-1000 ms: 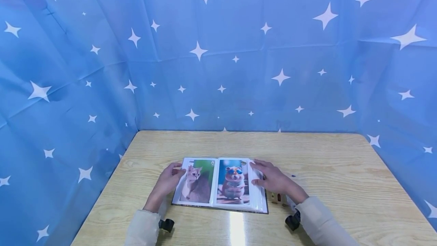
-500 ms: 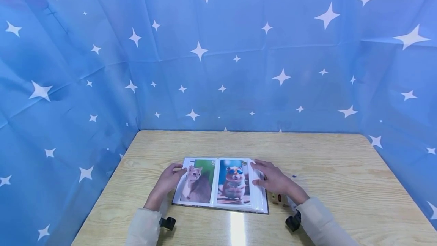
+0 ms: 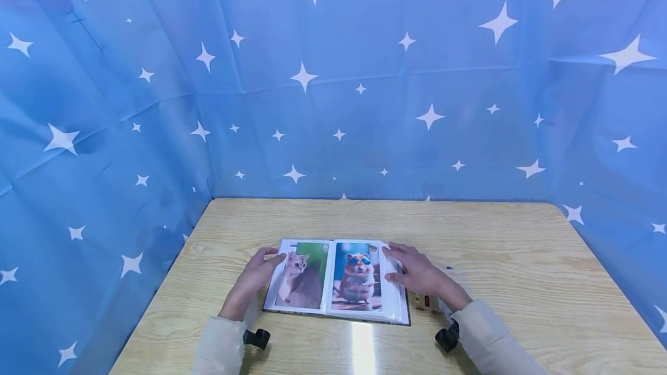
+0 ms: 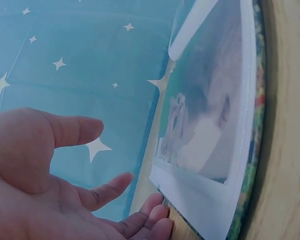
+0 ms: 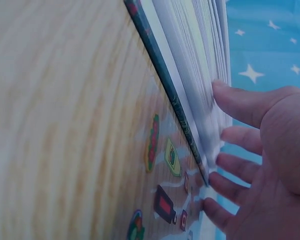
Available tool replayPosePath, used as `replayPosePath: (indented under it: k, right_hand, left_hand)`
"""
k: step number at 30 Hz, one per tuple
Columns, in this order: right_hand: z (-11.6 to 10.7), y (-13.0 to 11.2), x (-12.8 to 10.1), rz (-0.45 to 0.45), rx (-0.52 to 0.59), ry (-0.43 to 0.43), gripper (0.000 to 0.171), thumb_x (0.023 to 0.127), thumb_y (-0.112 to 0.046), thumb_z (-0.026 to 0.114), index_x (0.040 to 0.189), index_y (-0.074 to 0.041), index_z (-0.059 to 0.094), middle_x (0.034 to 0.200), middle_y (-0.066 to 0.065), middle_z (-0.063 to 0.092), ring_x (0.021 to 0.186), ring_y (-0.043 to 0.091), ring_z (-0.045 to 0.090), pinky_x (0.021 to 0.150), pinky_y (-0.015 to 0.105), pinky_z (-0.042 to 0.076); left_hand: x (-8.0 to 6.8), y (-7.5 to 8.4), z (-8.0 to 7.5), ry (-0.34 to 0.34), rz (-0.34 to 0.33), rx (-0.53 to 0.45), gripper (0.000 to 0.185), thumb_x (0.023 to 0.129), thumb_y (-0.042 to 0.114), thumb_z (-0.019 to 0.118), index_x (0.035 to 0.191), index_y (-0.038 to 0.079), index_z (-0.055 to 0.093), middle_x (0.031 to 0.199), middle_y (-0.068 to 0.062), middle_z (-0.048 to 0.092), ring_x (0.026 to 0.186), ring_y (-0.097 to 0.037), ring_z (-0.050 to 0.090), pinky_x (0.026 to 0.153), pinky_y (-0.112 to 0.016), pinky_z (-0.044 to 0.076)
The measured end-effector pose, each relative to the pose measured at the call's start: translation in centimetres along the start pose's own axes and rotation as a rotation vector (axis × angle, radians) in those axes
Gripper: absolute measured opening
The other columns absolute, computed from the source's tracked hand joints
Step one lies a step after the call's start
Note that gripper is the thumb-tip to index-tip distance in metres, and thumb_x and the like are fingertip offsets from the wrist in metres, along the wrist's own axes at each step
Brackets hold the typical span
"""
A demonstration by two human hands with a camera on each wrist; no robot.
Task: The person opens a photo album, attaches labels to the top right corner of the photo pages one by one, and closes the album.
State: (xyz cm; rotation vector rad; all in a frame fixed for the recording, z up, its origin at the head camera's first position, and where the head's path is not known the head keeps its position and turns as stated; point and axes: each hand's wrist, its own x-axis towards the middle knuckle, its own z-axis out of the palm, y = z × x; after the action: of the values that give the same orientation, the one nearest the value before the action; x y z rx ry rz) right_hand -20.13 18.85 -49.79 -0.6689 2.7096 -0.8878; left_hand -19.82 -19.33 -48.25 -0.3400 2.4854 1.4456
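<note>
A photo album [image 3: 392, 297] lies spread on the table. Its left page shows a cat photo [image 3: 299, 279], its right page a picture of a hamster in sunglasses [image 3: 356, 276]. My left hand [image 3: 255, 276] is at the album's left edge; in the left wrist view its fingers are loosely bent by the cover's corner, the thumb apart from the page. My right hand [image 3: 419, 274] rests along the right side, and in the right wrist view its fingers [image 5: 240, 167] lie extended at the stacked page edges, thumb at the pages. Neither hand grips the album.
Clear sheets with small colourful stickers [image 5: 165, 202] lie beside the album's right edge, partly under my right hand. A small dark blue bit [image 3: 449, 268] sits farther right. A star-patterned blue curtain [image 3: 365, 132] surrounds the wooden table [image 3: 495, 236].
</note>
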Motion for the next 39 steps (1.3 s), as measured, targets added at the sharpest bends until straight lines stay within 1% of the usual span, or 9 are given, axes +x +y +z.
replayPosePath:
  k: [4,7,13,16,21,26,30,34,39]
  right_hand:
    - [0.0,0.0,0.0,0.011,0.003,-0.004,0.064,0.098,-0.027,0.063,0.151,-0.002,0.039,0.157,0.026,0.03,0.141,0.05,0.028,0.108,0.067,0.029]
    - [0.0,0.0,0.0,0.017,0.009,-0.006,0.064,0.098,-0.027,0.063,0.151,-0.002,0.038,0.157,0.026,0.029,0.141,0.05,0.027,0.109,0.067,0.029]
    - [0.0,0.0,0.0,0.006,0.005,-0.005,0.064,0.098,-0.027,0.063,0.151,-0.001,0.038,0.157,0.026,0.029,0.141,0.05,0.027,0.109,0.068,0.028]
    - [0.0,0.0,0.0,-0.003,0.006,-0.006,0.064,0.098,-0.026,0.063,0.151,-0.001,0.038,0.157,0.027,0.029,0.141,0.051,0.028,0.108,0.068,0.028]
    - [0.0,0.2,0.0,-0.004,0.016,-0.008,0.064,0.098,-0.027,0.063,0.151,-0.001,0.038,0.157,0.027,0.029,0.141,0.051,0.027,0.108,0.069,0.028]
    - [0.1,0.4,0.1,-0.008,0.019,-0.007,0.064,0.098,-0.027,0.063,0.151,-0.001,0.038,0.157,0.027,0.028,0.141,0.051,0.027,0.109,0.069,0.027]
    - [0.1,0.4,0.2,-0.009,0.022,-0.004,0.064,0.098,-0.028,0.063,0.151,-0.001,0.038,0.157,0.027,0.028,0.141,0.051,0.027,0.109,0.069,0.027]
    - [0.1,0.4,0.1,-0.005,0.028,-0.004,0.064,0.098,-0.028,0.063,0.151,-0.002,0.038,0.157,0.026,0.028,0.141,0.051,0.026,0.109,0.069,0.027]
    - [0.1,0.2,0.0,0.012,0.029,-0.006,0.064,0.098,-0.028,0.063,0.151,-0.003,0.038,0.157,0.026,0.028,0.142,0.05,0.026,0.109,0.069,0.026]
  left_hand:
    - [-0.1,0.1,-0.3,-0.006,0.0,-0.026,0.056,0.1,0.039,0.053,0.143,0.006,0.044,0.142,-0.024,0.048,0.128,-0.042,0.047,0.101,-0.059,0.04]
    - [-0.2,0.2,-0.5,-0.008,0.004,-0.039,0.058,0.1,0.04,0.053,0.145,0.006,0.042,0.143,-0.024,0.046,0.13,-0.043,0.046,0.104,-0.06,0.039]
    - [-0.3,0.0,-0.5,-0.019,0.021,-0.072,0.06,0.101,0.036,0.053,0.149,0.006,0.035,0.143,-0.024,0.046,0.129,-0.041,0.047,0.102,-0.057,0.041]
    - [-0.3,-0.3,-0.5,-0.017,0.052,-0.099,0.06,0.101,0.031,0.053,0.151,0.005,0.031,0.141,-0.026,0.047,0.13,-0.041,0.046,0.103,-0.057,0.04]
    - [-0.3,-0.5,-0.5,-0.005,0.111,-0.142,0.062,0.101,0.026,0.056,0.153,0.008,0.027,0.135,-0.025,0.049,0.126,-0.04,0.048,0.099,-0.053,0.041]
    - [-0.3,-0.4,-0.6,0.008,0.142,-0.183,0.064,0.1,0.025,0.058,0.154,0.012,0.028,0.141,-0.022,0.045,0.129,-0.037,0.046,0.1,-0.05,0.042]
    - [-0.4,-0.2,-0.7,0.025,0.173,-0.209,0.062,0.099,0.023,0.06,0.153,0.015,0.031,0.14,-0.018,0.047,0.127,-0.033,0.048,0.099,-0.046,0.043]
    - [-0.6,0.3,-0.6,0.034,0.219,-0.226,0.062,0.098,0.018,0.062,0.153,0.015,0.032,0.139,-0.018,0.05,0.126,-0.033,0.051,0.102,-0.047,0.043]
    - [-0.9,1.1,-0.4,0.047,0.242,-0.243,0.063,0.096,0.015,0.063,0.152,0.017,0.034,0.136,-0.016,0.054,0.124,-0.029,0.053,0.103,-0.043,0.044]
